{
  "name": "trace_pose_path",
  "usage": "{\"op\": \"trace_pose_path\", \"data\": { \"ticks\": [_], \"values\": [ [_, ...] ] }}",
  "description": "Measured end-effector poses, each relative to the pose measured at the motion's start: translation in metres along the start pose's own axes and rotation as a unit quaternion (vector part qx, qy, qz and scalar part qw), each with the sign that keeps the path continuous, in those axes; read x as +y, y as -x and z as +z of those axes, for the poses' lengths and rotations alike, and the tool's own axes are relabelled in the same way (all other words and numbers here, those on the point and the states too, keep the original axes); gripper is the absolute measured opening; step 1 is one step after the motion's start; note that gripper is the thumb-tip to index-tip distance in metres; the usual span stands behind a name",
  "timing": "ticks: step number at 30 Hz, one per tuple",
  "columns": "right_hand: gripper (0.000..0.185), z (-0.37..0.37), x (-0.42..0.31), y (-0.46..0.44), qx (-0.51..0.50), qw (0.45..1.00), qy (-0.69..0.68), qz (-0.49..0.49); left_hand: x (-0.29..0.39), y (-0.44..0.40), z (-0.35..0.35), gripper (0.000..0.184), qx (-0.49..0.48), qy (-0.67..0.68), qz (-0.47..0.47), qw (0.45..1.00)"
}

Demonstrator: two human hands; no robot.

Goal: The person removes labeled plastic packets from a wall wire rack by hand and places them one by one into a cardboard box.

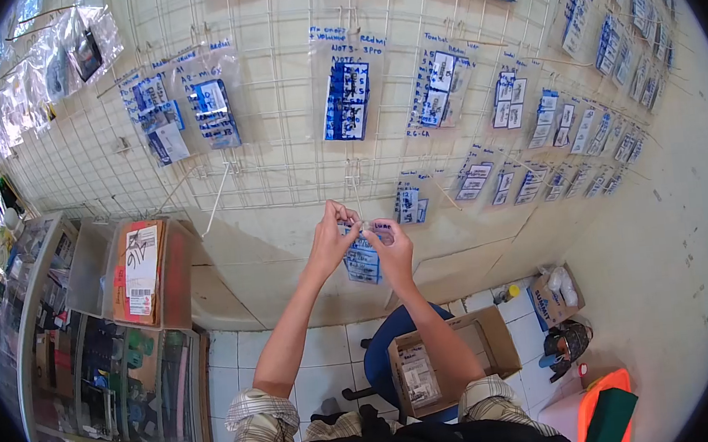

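A small clear plastic bag (363,268) with blue-and-white packets inside hangs down between my hands, in front of the wall grid. My left hand (337,238) pinches its top edge from the left. On the other side, my right hand (392,255) pinches the same edge, with the fingertips of both hands almost meeting. The fingers cover part of the bag's top. Just above them a wire hook (356,183) sticks out from the grid; whether the bag touches it I cannot tell.
Bags of labelled packets (348,99) hang across the wire grid (282,172). At left stands a glass cabinet (114,368) with a plastic bin (175,274) on top. Below my right arm, a cardboard box (495,339) holding packets rests on a blue chair (381,362).
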State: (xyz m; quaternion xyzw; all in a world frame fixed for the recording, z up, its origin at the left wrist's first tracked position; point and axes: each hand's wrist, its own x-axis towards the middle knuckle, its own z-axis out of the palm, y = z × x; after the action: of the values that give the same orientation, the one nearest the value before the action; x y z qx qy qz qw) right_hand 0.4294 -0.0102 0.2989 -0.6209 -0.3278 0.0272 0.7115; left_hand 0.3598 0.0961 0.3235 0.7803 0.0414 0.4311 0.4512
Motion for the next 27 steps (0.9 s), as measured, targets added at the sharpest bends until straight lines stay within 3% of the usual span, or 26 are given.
{"op": "trace_pose_path", "data": {
  "ticks": [9, 15, 17, 23, 25, 27],
  "values": [
    [0.023, 0.004, -0.002, -0.002, 0.034, 0.999, -0.012, -0.037, 0.008, 0.007, -0.003, 0.026, -0.050, 0.010, 0.041, 0.998],
    [0.021, -0.003, -0.014, 0.003, -0.008, 1.000, -0.003, -0.021, 0.013, 0.015, -0.002, 0.026, -0.027, 0.019, 0.011, 0.999],
    [0.032, -0.007, -0.018, 0.011, -0.052, 0.998, -0.014, -0.023, 0.016, 0.018, -0.003, 0.026, -0.031, 0.039, 0.009, 0.999],
    [0.047, -0.051, 0.003, 0.057, -0.149, 0.983, -0.097, 0.047, 0.026, 0.043, 0.005, 0.026, -0.083, 0.178, -0.111, 0.974],
    [0.044, -0.075, 0.017, 0.075, -0.174, 0.976, -0.091, 0.091, 0.027, 0.053, 0.014, 0.028, -0.079, 0.315, -0.153, 0.933],
    [0.041, -0.099, 0.024, 0.088, -0.198, 0.967, -0.085, 0.132, 0.030, 0.066, 0.026, 0.027, -0.086, 0.333, -0.182, 0.921]
  ]
}}
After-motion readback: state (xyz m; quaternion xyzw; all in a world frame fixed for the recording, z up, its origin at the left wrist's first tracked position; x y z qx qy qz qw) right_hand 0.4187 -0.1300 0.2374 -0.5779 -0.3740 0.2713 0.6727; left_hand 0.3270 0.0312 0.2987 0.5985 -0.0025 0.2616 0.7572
